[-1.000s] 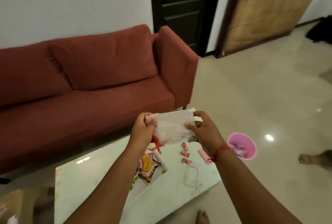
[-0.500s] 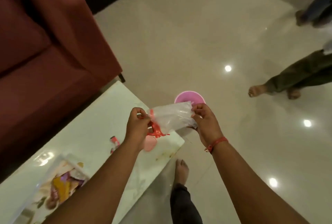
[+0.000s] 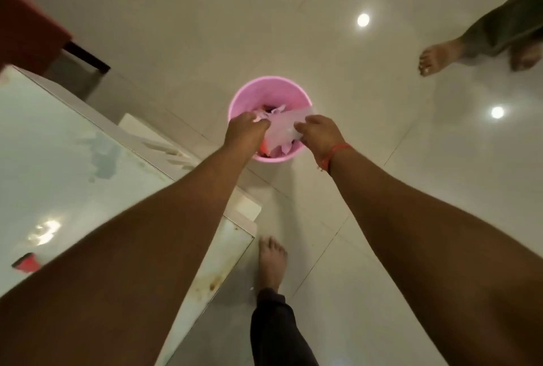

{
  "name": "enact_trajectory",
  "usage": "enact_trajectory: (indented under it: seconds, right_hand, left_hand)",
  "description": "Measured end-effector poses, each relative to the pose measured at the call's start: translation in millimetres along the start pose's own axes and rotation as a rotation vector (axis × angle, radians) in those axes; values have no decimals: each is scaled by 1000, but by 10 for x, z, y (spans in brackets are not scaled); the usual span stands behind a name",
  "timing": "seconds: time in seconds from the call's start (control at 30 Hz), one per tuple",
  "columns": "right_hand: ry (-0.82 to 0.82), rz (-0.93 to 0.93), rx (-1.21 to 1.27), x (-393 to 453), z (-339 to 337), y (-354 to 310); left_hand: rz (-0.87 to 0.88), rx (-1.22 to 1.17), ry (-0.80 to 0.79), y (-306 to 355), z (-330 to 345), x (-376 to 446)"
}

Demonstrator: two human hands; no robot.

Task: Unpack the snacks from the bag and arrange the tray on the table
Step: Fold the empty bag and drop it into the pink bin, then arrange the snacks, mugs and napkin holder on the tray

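I have the bag (image 3: 283, 127) stretched crosswise between my hands, left hand (image 3: 246, 127) and right hand (image 3: 318, 130) each with fingers clamped on an end, directly over the bin (image 3: 241, 95), off the bench (image 3: 73, 160).

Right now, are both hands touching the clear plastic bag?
Touching. The head view shows the left hand and right hand each gripping an end of the clear plastic bag above the pink bin.
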State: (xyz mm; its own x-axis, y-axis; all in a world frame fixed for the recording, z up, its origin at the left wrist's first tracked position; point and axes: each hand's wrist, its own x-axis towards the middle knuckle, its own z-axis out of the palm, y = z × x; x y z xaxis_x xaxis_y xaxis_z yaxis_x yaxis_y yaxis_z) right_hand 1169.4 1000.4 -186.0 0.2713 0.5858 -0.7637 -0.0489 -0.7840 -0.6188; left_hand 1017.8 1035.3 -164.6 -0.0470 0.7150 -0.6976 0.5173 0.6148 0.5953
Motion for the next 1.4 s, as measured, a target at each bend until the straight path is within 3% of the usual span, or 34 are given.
enact_trajectory:
  seconds: [0.1,0.3,0.43,0.57,0.77,0.93,1.1,1.23,1.4]
  right_hand:
    - [8,-123,-300,252,173,115]
    - [-119,-221,-900,450,517,317]
    - [-19,-315,-1061,228,512,209]
    - [50,-418,-1134,-158,574,10]
    - [24,-549,-1162,-1144,1112,-339]
    - [-92,-733,-1233,-2312,2094,-408]
    - [-295,-830,-1244,-3598,3306,-39]
    - [-486,-895,-1366,-4390,4168,536]
    - [-589,-778,-1442,-4770,4813,1102]
  left_hand:
    - [153,290,-15,-203,204,176]
    - [250,561,-60,-465,110,183]
    - [390,726,-81,-500,-124,-29]
    - [418,731,-28,-468,-519,-358]
    - [367,650,85,-625,-1339,-1074]
    - [309,576,246,-1159,-2382,-1889]
    - [196,478,403,-2174,-3574,-2843]
    - [14,411,447,-3365,-4349,-3593]
    - [-233,171,419,-4569,-4788,-4005]
